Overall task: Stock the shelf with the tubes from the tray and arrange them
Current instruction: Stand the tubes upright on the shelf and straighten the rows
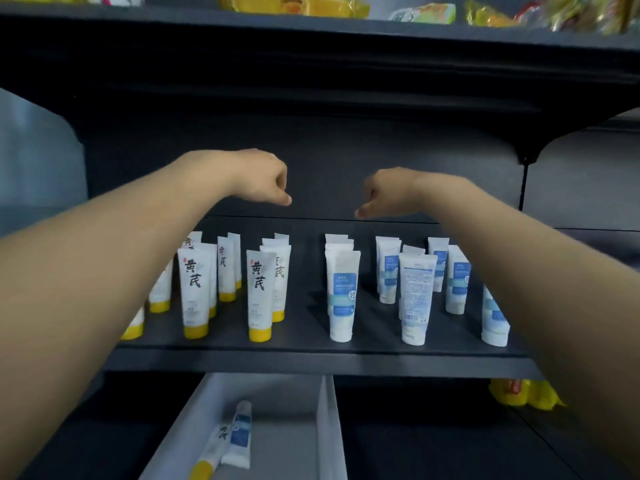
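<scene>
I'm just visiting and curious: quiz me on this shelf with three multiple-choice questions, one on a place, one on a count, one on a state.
1. Where on the shelf do the yellow-capped tubes stand?
A) its left part
B) its right part
C) spread evenly across it

2. How many tubes lie in the tray?
A) none
B) two
C) five

3. How are the tubes on the shelf set?
A) flat on their sides
B) upright on their caps
C) stacked in a pile

Answers:
1 A: they fill the left part, while the blue-labelled tubes fill the right.
2 B: a loose pair lies on its floor.
3 B: those in view all stand cap down.
</scene>
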`<state>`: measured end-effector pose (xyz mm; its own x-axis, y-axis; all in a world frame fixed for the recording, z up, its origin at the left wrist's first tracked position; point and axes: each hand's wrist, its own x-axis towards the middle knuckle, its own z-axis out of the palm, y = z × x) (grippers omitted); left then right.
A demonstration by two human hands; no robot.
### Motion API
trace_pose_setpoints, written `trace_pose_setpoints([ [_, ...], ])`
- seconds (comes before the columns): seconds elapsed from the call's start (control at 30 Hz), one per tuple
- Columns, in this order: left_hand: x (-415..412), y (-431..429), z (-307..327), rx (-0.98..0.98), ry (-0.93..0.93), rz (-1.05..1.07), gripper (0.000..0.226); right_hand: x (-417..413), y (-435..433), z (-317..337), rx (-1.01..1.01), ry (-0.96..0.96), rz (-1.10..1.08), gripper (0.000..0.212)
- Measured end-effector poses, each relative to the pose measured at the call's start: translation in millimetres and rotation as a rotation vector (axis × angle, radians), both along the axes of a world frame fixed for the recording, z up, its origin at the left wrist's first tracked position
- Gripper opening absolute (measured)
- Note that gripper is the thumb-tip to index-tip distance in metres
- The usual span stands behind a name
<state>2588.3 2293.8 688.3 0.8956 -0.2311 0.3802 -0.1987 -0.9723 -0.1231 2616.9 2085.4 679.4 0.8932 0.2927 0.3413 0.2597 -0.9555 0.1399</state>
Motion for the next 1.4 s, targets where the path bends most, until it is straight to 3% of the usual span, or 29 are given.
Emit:
trace_pose_setpoints([
  [0.27, -99.6, 34.7, -47.1, -0.036, 0.062, 0.078, 0.037, -87.3, 31.4, -43.1, 0.02, 0.053, 0.16, 0.028],
  [0.37, -132.6, 43.2, -68.5, -0.023, 0.121, 0.098, 0.037, -120.7, 41.1, -64.9, 0.002, 0.084, 0.145, 0.047],
  [0.63, -180.8, 87.4, -121.6, -0.079, 0.195, 0.099, 0.034, -177.3, 68.1, -115.4, -0.023, 0.177, 0.164, 0.042],
  [0.9, -161.7, 136.6, -179.4, -0.016, 0.259, -0.042, 0.034, -174.5, 115.7, -176.5, 0.064, 0.25, 0.076, 0.052],
  [1.03, -140.2, 156.6, -212.6, 0.014, 0.266, -0.117, 0.034, -160.9, 142.3, -210.1, 0.107, 0.27, 0.021, 0.047],
  [1.4, -78.6, 171.1, -302.0, -0.159, 0.381, -0.161, 0.031, -106.4, 180.0, -300.4, 0.101, 0.464, -0.116, 0.05],
])
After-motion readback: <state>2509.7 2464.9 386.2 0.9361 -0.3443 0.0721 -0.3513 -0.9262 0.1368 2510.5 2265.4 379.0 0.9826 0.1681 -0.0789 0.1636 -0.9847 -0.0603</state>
